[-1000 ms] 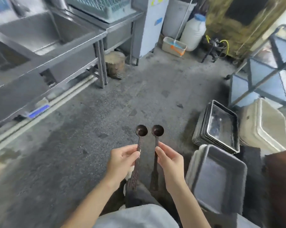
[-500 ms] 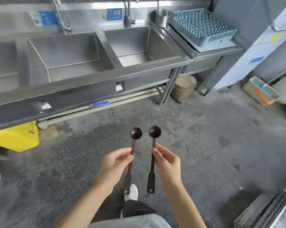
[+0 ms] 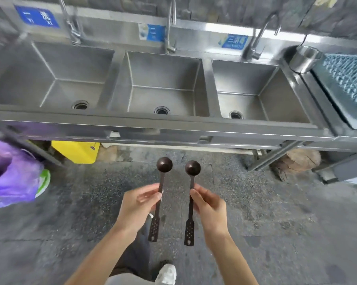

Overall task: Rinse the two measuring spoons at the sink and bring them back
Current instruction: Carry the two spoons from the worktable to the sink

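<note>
Two dark brown long-handled measuring spoons point away from me, bowls up, over the grey floor. My left hand (image 3: 138, 204) pinches the handle of the left spoon (image 3: 164, 164). My right hand (image 3: 211, 206) pinches the handle of the right spoon (image 3: 192, 168). Their perforated handle ends hang below my fingers. Ahead stands a steel sink unit (image 3: 173, 125) with three basins, the middle basin (image 3: 163, 87) straight in front, each with a tap behind it, such as the middle tap (image 3: 170, 46). The spoons are short of the sink's front edge.
A purple bag (image 3: 11, 175) hangs at the left. A yellow box (image 3: 76, 150) sits under the sink. A steel cup (image 3: 304, 59) and a blue dish rack (image 3: 350, 77) stand right of the basins, with a wood stump (image 3: 298, 161) below. My shoe (image 3: 166, 273) shows beneath my arms.
The view has swung left from the floor trays to face the three basins, which now sit much closer. Both hands keep holding the spoons the same way.
</note>
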Available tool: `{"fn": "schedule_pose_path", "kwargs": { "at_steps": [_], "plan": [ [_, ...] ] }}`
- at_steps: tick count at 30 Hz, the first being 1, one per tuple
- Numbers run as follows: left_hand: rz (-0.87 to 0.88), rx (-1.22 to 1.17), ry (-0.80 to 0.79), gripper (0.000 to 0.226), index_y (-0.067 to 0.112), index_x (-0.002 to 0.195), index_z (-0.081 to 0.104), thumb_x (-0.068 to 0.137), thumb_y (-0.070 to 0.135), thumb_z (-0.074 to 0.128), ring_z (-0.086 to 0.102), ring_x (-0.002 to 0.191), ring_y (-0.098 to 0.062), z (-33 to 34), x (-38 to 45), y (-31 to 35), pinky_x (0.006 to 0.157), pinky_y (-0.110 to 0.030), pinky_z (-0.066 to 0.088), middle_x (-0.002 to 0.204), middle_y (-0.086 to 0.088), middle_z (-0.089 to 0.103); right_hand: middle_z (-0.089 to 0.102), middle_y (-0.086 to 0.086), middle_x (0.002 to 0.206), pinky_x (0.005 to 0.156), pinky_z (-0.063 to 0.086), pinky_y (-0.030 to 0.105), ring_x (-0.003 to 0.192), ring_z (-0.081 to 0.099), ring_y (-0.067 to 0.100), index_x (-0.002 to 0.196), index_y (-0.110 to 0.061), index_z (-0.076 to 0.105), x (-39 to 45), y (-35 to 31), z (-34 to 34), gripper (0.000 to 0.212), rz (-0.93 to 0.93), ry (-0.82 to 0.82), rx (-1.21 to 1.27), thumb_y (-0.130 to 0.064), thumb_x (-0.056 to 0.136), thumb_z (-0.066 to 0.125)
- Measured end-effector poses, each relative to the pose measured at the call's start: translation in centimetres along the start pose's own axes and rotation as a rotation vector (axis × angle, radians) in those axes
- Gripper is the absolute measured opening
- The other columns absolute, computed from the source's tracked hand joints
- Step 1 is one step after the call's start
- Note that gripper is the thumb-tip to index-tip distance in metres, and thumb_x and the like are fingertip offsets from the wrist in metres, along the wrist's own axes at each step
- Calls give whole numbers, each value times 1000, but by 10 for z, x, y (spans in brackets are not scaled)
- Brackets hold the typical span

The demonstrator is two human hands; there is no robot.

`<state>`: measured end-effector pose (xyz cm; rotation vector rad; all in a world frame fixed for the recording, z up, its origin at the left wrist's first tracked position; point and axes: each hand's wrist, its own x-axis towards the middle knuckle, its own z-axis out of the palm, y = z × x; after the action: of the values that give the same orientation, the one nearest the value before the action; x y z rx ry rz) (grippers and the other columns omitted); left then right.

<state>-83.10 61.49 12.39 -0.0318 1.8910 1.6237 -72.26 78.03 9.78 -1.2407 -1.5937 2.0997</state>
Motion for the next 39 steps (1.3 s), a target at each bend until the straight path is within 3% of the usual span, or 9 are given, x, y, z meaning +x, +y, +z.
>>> {"fn": "schedule_pose_path", "kwargs": {
  "at_steps": [3,9,14,16,20,23,28,32,39],
  "plan": [
    [-6,-16,33,31,26,107,76,86,4,73,76,94,-13,-7,45,20,92,-40,58,98,3,80,84,-9,97,78,61,16,95,79,7,93,-30,86,46,-21,28,15,25,-12,21,-16,89,81],
    [-51,-67,77,31,22,111,76,87,4,72,75,94,-13,-28,147,66,86,-32,59,96,5,80,84,-2,99,93,58,32,100,79,14,98,-24,84,141,-71,93,13,28,-31,-15,-15,90,81],
    [-36,-27,58,35,37,95,77,88,3,69,75,87,-10,-47,227,113,74,-20,58,91,2,80,84,-3,96,85,60,25,95,80,13,97,-24,84,218,-112,149,13,31,-30,-41,-14,90,80],
    [-27,-9,42,37,40,92,76,89,3,68,75,87,-5,-54,255,130,69,-14,57,90,9,80,84,-3,95,83,60,23,92,80,11,95,-23,83,244,-125,168,12,36,-25,-35,-13,90,80],
    [-18,41,38,31,31,106,75,90,5,68,74,92,-5,-65,306,161,76,-14,56,96,9,80,84,-5,93,74,59,14,90,80,8,95,-24,82,286,-152,198,15,56,-37,-17,-10,91,78],
    [0,46,58,31,32,106,75,89,7,70,73,90,1,-70,340,176,71,-6,53,94,16,79,84,-1,93,75,60,18,87,80,10,93,-25,82,315,-169,215,17,49,-37,-45,-9,92,77],
    [-47,31,111,29,29,102,77,88,5,70,75,91,-10,-69,401,191,89,-29,58,93,7,80,84,2,93,72,61,17,89,81,16,95,-20,83,373,-189,238,18,79,-40,-49,-5,93,74],
    [-114,41,154,33,36,93,75,88,4,70,75,91,-11,-65,453,193,92,-35,59,92,6,80,84,0,97,75,62,17,94,81,14,110,-15,81,424,-193,253,20,152,-61,-108,-6,94,73],
    [-246,80,269,24,20,102,77,88,3,67,75,90,-19,-66,548,160,93,-44,58,92,-3,78,84,-4,90,74,63,18,85,81,10,98,-25,80,508,-170,288,19,241,-131,-211,-8,95,72]
  ]
}}
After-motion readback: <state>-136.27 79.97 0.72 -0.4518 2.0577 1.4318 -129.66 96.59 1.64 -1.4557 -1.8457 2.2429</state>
